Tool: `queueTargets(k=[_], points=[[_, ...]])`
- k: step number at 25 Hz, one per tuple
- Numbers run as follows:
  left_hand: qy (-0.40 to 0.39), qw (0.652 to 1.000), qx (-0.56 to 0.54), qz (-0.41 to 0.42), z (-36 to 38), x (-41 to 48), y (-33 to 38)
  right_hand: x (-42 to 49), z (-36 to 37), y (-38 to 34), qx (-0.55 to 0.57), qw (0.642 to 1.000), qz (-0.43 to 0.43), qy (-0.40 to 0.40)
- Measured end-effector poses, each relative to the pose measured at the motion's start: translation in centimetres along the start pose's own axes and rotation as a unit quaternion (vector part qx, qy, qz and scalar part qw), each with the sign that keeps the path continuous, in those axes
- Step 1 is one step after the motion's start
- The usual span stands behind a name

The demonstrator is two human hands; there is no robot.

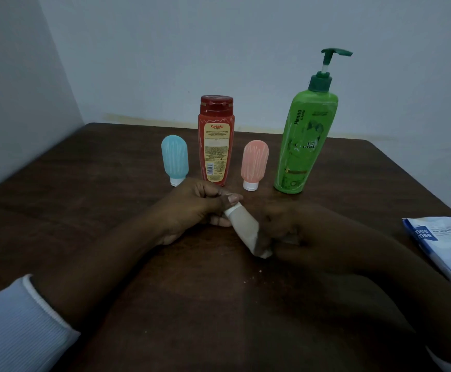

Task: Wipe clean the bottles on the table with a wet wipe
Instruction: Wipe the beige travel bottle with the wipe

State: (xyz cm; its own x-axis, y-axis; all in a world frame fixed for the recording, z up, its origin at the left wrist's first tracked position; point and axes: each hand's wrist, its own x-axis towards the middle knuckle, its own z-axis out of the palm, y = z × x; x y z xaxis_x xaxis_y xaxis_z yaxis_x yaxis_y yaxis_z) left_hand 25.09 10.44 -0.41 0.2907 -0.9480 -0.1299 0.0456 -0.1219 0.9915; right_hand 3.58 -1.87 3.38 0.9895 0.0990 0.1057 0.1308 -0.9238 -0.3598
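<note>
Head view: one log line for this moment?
left hand grips small bottle | right hand holds wet wipe on it | four bottles upright behind

Grips the capped end of a small pale bottle (242,224) with the left hand (192,202) at frame centre. Clasps a wet wipe (265,254) round its other end with the right hand (286,229). Behind, upright in a row on the dark desk (84,183): blue tube (174,159), red bottle (215,146), pink tube (254,162), green pump bottle (303,140). At the right edge, a wipes pack (444,242).
</note>
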Motion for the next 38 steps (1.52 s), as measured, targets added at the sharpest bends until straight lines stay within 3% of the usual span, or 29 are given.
queueTargets(k=[2, 3, 6, 8, 12, 19, 21, 24, 31, 35, 36, 38], points=[[0.0, 1.0, -0.003, -0.004, 0.1, -0.1, 0.1, -0.7, -0.8, 0.2, 0.042, 0.996, 0.03, -0.067], [0.001, 1.0, -0.003, -0.004, 0.2, -0.2, 0.2, -1.0, -0.9, 0.4, 0.071, 0.995, 0.039, -0.06], [0.005, 1.0, 0.002, -0.006, 0.2, -0.1, 0.2, -1.0, -0.8, 0.7, 0.116, 0.983, 0.032, 0.14], [0.001, 1.0, 0.006, -0.002, 0.2, 0.0, 0.1, -0.3, 0.2, 0.4, 0.041, 0.972, 0.038, 0.23], [0.015, 1.0, 0.011, 0.012, 0.5, -0.2, 0.1, 1.3, 2.5, -0.5, -0.055, 0.985, 0.007, 0.162], [0.02, 1.0, 0.014, 0.013, 0.5, -0.1, -0.1, -0.3, 0.0, -1.0, 0.01, 1.0, -0.005, 0.012], [0.023, 0.999, 0.019, 0.021, 0.6, -0.2, 0.0, -0.5, -0.1, -0.3, 0.052, 0.994, 0.002, 0.095], [0.028, 0.999, 0.024, 0.032, 0.6, -0.2, 0.0, 0.4, 1.1, 0.0, 0.018, 0.973, 0.02, 0.23], [0.043, 0.997, 0.053, 0.04, 0.7, -0.2, -0.1, 1.0, 1.7, -1.5, -0.08, 0.987, -0.005, 0.141], [0.027, 0.999, 0.029, 0.024, 0.6, -0.2, 0.0, 0.1, 0.6, -1.7, -0.066, 0.996, -0.025, 0.046], [0.017, 0.999, 0.018, 0.024, 0.4, -0.3, 0.1, -0.1, 0.4, -1.4, -0.04, 0.998, -0.022, 0.045], [-0.01, 1.0, -0.004, 0.028, 0.3, -0.5, 0.4, -0.4, 0.1, -0.5, 0.02, 0.991, -0.002, 0.135]])
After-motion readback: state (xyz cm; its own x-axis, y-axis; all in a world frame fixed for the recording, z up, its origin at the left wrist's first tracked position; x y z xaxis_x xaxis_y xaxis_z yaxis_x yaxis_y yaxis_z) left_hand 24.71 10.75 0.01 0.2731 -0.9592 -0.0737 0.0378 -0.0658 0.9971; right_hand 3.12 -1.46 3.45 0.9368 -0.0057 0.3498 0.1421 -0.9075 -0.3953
